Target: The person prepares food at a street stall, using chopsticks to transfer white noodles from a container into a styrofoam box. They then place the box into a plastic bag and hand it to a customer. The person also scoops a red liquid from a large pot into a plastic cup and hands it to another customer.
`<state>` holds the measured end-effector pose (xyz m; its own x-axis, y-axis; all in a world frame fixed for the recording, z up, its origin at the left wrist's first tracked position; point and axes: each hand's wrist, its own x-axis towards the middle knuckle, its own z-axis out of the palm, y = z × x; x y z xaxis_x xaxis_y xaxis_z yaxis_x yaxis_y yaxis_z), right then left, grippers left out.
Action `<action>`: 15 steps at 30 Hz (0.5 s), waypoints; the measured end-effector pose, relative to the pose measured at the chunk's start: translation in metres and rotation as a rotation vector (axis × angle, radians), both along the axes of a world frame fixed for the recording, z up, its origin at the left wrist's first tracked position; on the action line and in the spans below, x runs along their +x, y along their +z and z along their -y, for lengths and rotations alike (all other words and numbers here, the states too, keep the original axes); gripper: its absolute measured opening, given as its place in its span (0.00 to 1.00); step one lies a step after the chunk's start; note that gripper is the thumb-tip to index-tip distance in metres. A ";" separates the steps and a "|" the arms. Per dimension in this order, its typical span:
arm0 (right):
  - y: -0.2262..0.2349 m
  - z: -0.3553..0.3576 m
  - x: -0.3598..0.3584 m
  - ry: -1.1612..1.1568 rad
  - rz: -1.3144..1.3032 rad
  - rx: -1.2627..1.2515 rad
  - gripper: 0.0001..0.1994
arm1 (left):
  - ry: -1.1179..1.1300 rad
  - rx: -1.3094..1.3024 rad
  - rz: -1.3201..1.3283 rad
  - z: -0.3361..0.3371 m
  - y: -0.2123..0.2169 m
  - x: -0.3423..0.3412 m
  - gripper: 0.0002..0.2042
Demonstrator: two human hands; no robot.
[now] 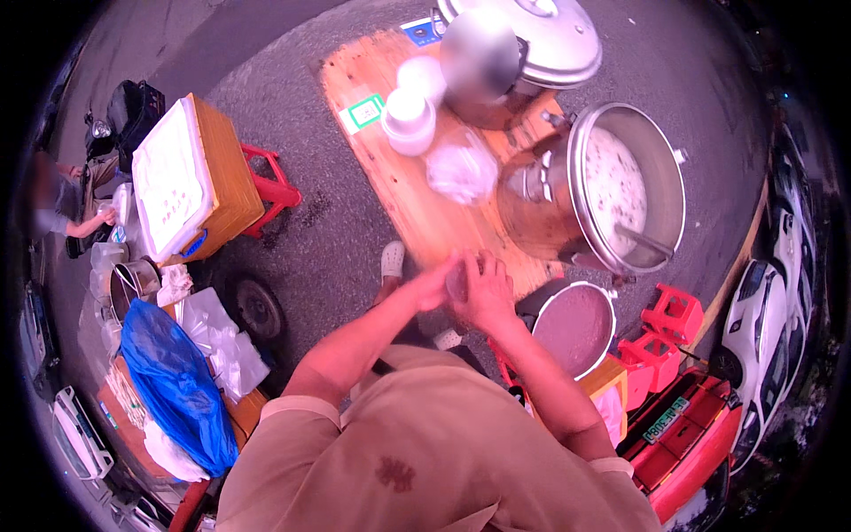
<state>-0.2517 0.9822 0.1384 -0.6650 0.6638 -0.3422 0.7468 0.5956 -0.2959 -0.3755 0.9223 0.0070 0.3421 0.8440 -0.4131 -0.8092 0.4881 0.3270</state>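
My left hand [434, 284] and my right hand [487, 291] meet at the near edge of a wooden table [372, 80]. Between them is a small, dull reddish thing [457, 284], mostly covered by the fingers; I cannot make out its kind. My right fingers curl round its right side, while the left hand closes on the other side. Just right of my right hand stands a pot [576, 328] of smooth reddish-brown food. Beyond it a large steel pot [678, 199] holds whitish liquid with dark bits, and a ladle handle [643, 241] leans inside.
Stacked white tubs [409, 122] and a clear plastic bag [461, 167] lie on the table. A lidded metal pot [563, 40] stands behind. Left are a foam-topped box [168, 177] on a red stool [270, 191] and a blue bag [173, 381]; right, red stools [669, 315].
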 end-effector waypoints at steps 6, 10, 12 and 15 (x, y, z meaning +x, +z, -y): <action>-0.022 -0.025 -0.051 -0.116 -0.035 -0.009 0.51 | -0.123 -0.290 -0.530 -0.046 -0.003 -0.129 0.26; -0.037 -0.039 -0.074 -0.167 -0.036 0.004 0.50 | 0.256 -0.270 -1.005 -0.110 -0.027 -0.264 0.08; -0.051 -0.044 -0.078 -0.183 -0.049 0.018 0.49 | 0.398 -0.173 -1.342 -0.156 -0.003 -0.311 0.09; -0.065 -0.049 -0.082 -0.183 -0.040 0.016 0.49 | 0.463 0.007 -1.593 -0.220 0.010 -0.347 0.12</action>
<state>-0.3341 1.0314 0.0729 -0.5452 0.7803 -0.3065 0.8312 0.4555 -0.3189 -0.7228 1.1419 0.0166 -0.6564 0.7506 -0.0761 0.2508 0.3122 0.9163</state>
